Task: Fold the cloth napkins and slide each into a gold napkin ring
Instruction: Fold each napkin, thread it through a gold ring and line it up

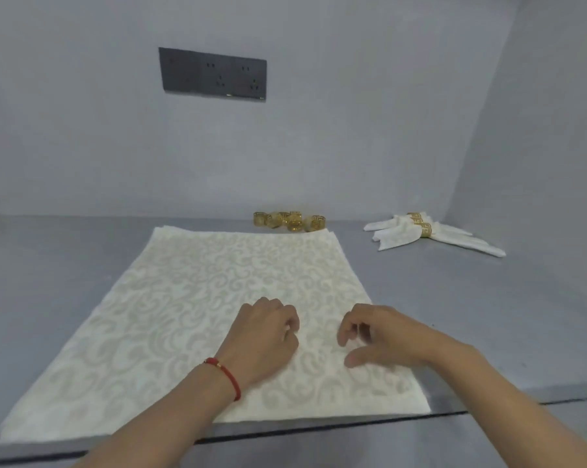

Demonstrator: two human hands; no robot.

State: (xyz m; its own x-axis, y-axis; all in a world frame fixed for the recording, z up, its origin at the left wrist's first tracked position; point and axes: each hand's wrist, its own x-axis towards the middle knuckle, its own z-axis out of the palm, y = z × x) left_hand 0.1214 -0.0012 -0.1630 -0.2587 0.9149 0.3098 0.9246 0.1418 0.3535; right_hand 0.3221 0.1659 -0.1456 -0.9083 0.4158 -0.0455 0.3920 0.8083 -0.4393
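Folding of a fresh napkin (197, 298) looks about to begin: it lies flat on a stack on the grey counter (488, 315), with loose gold rings (290, 221) just behind its far edge and two ringed napkins (423, 231) far right. The next move probably calls for pinching only the top layer near the middle and gathering it without dragging the sheets below. Both forearms reach in from the near edge. The left hand (266, 336) rests knuckles-up on the cloth, fingers curled under; whether they pinch fabric I cannot tell. The right hand (378, 336) hovers beside it, fingers bent, thumb apart, grasping nothing.
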